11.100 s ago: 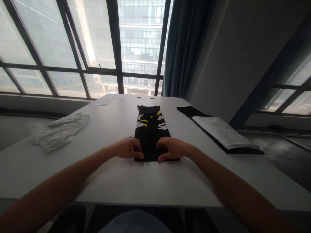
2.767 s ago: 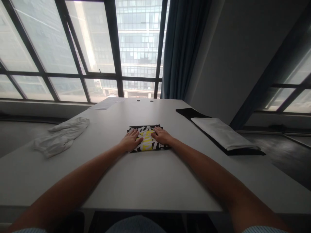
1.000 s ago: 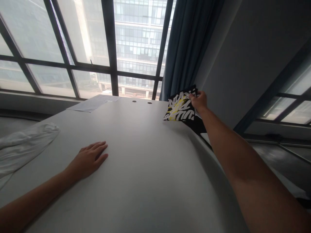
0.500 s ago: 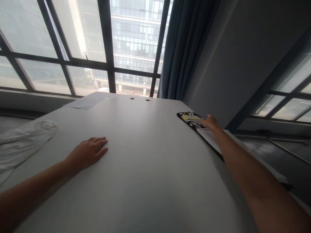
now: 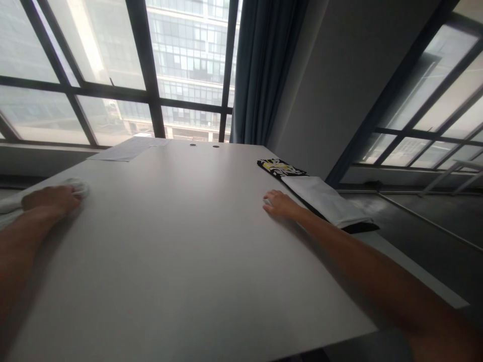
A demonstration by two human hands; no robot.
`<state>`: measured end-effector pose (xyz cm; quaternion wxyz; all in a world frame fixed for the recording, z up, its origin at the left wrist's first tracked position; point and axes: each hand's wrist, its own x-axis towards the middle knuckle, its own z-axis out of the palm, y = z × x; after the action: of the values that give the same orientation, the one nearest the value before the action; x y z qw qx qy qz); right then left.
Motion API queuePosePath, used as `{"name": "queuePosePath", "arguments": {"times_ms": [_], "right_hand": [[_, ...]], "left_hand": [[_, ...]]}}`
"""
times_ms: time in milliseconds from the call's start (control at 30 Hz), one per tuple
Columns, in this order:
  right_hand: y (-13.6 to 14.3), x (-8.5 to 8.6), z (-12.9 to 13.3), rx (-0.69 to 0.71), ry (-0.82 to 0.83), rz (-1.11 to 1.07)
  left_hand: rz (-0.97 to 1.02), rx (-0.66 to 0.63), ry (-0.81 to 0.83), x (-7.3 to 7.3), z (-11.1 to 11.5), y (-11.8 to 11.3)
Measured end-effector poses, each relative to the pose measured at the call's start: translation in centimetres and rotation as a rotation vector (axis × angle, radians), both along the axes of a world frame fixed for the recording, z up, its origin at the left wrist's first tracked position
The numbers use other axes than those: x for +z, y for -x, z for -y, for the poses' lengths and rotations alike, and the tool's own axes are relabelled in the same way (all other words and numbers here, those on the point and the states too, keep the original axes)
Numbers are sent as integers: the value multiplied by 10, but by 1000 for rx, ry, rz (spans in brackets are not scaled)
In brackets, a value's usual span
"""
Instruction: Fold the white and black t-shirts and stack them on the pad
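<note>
At the left edge of the white table, my left hand is closed on a white cloth, whose bunched end shows beyond the fingers. My right hand rests on the tabletop right of the middle, fingers curled, with a small whitish bit at the fingertips that is too small to name. Beyond it and to its right lies a black, white and yellow patterned cloth. A folded white cloth lies over dark fabric beside my right forearm.
Sheets of paper lie at the table's far left corner. Two round dark inserts sit near the far edge. A blue curtain and windows stand behind the table. A metal frame is on the floor at right.
My left hand has moved left from the bare tabletop and closed on the white cloth. My right hand has left the patterned cloth and come down nearer on the table. The view has shifted right.
</note>
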<state>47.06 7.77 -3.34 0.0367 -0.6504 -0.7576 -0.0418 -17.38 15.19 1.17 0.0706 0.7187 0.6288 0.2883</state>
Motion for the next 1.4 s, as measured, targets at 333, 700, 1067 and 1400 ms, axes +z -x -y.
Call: {"name": "queuePosePath", "arguments": {"times_ms": [333,700,1067,1400], "right_hand": [[60,2,13,196,29,-198],[69,1,24,290,-40,-400],[67,6,28,192,-70,-282],[51,22,38,346,72,-643]], "left_hand": [[-155,-545,96,-31,52,-231],[-444,-491,15,-40,41,-212],[-291,-423,74,-39,58,-144],[163,-569,60,-3,79,-138]]}}
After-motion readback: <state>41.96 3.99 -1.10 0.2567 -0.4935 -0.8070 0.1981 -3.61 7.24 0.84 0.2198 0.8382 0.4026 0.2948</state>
